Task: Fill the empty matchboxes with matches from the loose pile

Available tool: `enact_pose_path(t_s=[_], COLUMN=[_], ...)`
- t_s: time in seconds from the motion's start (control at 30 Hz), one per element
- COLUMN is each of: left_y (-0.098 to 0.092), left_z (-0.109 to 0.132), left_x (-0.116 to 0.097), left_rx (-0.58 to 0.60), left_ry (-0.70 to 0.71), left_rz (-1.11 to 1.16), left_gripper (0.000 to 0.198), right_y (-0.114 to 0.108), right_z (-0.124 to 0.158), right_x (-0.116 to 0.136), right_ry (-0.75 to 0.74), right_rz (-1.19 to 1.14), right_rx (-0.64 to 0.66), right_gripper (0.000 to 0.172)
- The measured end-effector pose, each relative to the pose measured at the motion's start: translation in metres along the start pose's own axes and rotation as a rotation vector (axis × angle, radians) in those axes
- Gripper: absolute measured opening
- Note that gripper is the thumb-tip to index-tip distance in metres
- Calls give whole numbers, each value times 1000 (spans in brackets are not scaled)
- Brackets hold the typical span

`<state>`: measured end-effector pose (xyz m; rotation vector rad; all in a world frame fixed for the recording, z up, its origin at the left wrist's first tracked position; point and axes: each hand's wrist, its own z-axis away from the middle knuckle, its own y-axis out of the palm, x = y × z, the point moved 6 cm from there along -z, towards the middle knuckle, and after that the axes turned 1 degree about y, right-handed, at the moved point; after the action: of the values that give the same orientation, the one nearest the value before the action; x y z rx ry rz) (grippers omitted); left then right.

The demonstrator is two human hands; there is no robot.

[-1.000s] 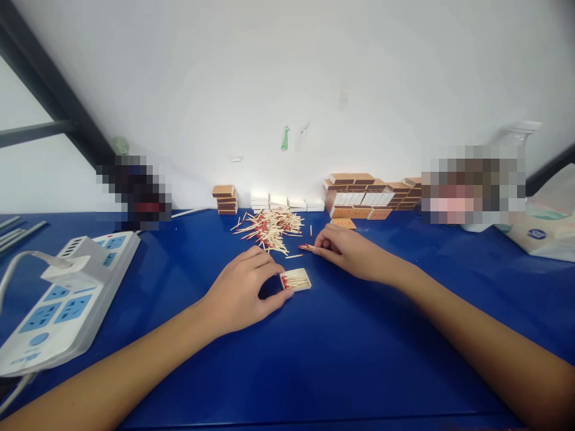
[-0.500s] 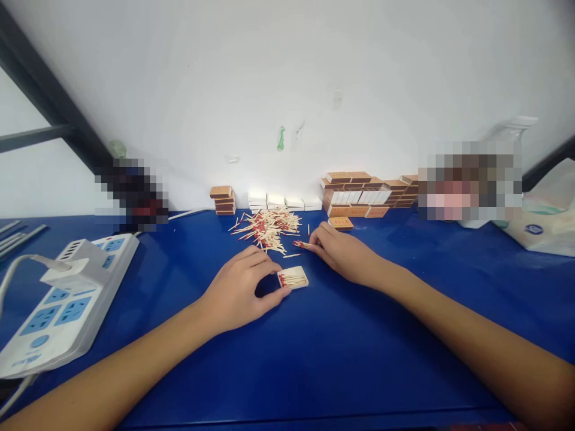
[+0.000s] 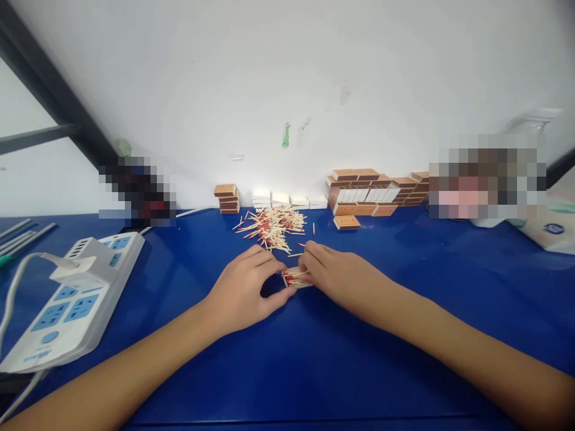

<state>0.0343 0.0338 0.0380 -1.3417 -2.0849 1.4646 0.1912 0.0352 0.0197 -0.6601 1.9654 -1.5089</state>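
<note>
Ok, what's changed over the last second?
The right hand moved left and nearer the person, carrying red-tipped wooden matches to the small white matchbox tray; whether they're released is unclear. The left hand still holds the tray's left end; the loose match pile looks unchanged.

Indoor handwork spot; home, dorm or small workshop, can't tell which. Evidence: blue surface (image 3: 287,371) up against a plain white wall (image 3: 251,78) with scraps (image 3: 286,136) stuck on it, black frame (image 3: 49,78) at left, power strip (image 3: 72,308) with an adapter (image 3: 83,263) plugged in, soft white packet (image 3: 550,230) at right, matchboxes (image 3: 354,209) stacked by the wall, loose matches (image 3: 274,224) heaped nearby.
</note>
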Motion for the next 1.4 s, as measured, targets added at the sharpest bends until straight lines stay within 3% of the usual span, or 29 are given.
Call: enact_pose_path(t_s=[0.2,0.4,0.9,1.4], left_y=[1,3,2,2], left_z=[-1,1,2,-1], left_x=[0,4,3,2], left_rx=[24,42,31,61], left_ry=[-18,-35,20,50], left_rz=[-10,-5,6,72], left_gripper=[23,24,24,23], right_y=[-14,-13,-1,-5], right_z=[2,5,-1,1], right_x=[-17,-24,-24,-25], right_ry=[77,134,165,252], right_rz=[-215,-432,-703,-699], right_rx=[-13,104,-7,28], right_gripper=[13,8,11,14])
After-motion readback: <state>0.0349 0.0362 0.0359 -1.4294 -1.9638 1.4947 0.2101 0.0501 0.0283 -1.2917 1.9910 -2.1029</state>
